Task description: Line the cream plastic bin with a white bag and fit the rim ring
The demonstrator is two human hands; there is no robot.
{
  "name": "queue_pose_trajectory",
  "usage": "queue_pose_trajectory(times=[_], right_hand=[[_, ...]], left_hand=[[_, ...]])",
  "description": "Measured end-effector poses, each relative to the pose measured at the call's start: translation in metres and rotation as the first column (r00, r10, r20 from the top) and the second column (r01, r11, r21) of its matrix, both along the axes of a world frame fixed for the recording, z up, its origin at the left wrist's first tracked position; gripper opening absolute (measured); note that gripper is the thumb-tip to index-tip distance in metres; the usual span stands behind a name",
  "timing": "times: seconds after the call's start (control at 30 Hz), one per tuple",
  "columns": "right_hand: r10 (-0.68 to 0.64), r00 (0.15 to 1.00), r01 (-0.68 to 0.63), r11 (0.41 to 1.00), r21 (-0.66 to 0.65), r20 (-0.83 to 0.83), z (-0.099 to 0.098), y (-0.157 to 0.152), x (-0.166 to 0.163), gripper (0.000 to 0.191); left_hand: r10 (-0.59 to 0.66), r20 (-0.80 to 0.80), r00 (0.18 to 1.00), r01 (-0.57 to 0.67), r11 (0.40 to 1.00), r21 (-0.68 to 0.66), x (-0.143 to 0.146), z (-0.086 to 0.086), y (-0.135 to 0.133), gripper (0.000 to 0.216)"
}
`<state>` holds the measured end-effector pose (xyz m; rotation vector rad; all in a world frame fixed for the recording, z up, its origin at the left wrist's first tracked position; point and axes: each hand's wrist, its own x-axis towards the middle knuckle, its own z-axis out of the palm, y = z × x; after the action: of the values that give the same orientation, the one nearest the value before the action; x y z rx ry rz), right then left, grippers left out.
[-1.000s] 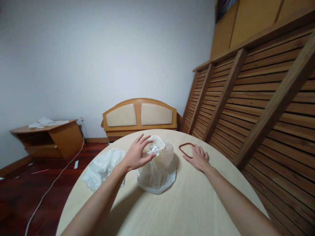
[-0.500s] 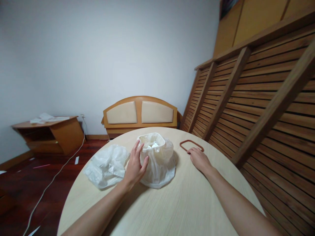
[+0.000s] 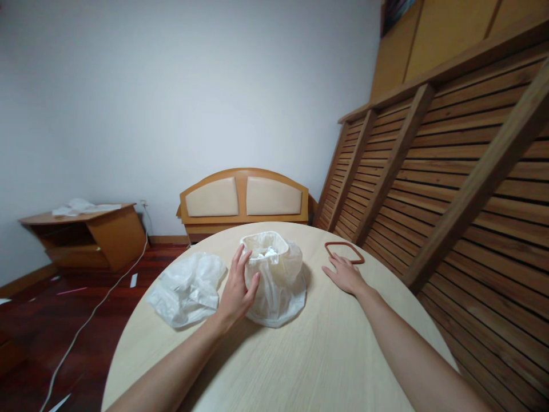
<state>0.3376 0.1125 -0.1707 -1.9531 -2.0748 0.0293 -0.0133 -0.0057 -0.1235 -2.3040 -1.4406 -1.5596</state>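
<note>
A small white bin point(image 3: 274, 274) lined with a thin white plastic bag stands in the middle of the round pale wooden table point(image 3: 300, 355). My left hand point(image 3: 237, 289) cups its left side, fingers curved against the bag, thumb on the front. My right hand point(image 3: 345, 274) lies flat and open on the table to the right of the bin. Just beyond its fingertips lies a reddish-brown rounded ring point(image 3: 344, 252), not touched. A crumpled white plastic bag point(image 3: 186, 289) lies on the table left of my left hand.
Slatted wooden panels point(image 3: 450, 189) lean along the right side close to the table. A padded wooden headboard point(image 3: 244, 200) stands against the far wall. A low wooden cabinet point(image 3: 86, 234) with papers on top sits at left; a white cable point(image 3: 94, 320) runs across the dark floor.
My left hand dropped from the bin's rim to its left side. My right hand pushed the ring farther away to the right and then drew back to rest flat.
</note>
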Motion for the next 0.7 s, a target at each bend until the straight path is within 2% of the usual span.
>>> queue_pose_trajectory(times=[0.27, 0.37, 0.47, 0.53, 0.6, 0.7], right_hand=[[0.039, 0.997, -0.037, 0.999, 0.022, -0.066, 0.003, -0.004, -0.003, 0.057], [0.091, 0.990, -0.079, 0.990, 0.113, -0.106, 0.012, -0.008, -0.011, 0.052], [0.186, 0.973, -0.152, 0.961, 0.230, -0.135, 0.030, -0.018, -0.028, 0.044], [0.257, 0.955, -0.202, 0.929, 0.309, -0.149, 0.044, -0.029, -0.040, 0.037], [0.381, 0.911, -0.280, 0.853, 0.441, -0.157, 0.057, -0.042, -0.049, 0.030], [0.560, 0.824, -0.448, 0.741, 0.500, -0.092, 0.073, -0.060, -0.058, 0.023]], left_hand=[[-0.022, 0.036, 0.999, 0.022, 1.000, -0.014, -0.006, 0.002, 0.004, 0.039], [-0.050, 0.033, 0.998, 0.050, 0.998, -0.026, -0.009, 0.003, 0.006, 0.039], [-0.083, 0.017, 0.996, 0.083, 0.996, -0.036, -0.012, 0.005, 0.007, 0.043], [-0.102, -0.012, 0.995, 0.101, 0.994, -0.038, -0.014, 0.006, 0.007, 0.046], [-0.105, -0.059, 0.993, 0.103, 0.994, -0.022, -0.017, 0.007, 0.007, 0.051], [-0.080, -0.158, 0.984, 0.096, 0.990, 0.100, -0.022, 0.012, 0.003, 0.057]])
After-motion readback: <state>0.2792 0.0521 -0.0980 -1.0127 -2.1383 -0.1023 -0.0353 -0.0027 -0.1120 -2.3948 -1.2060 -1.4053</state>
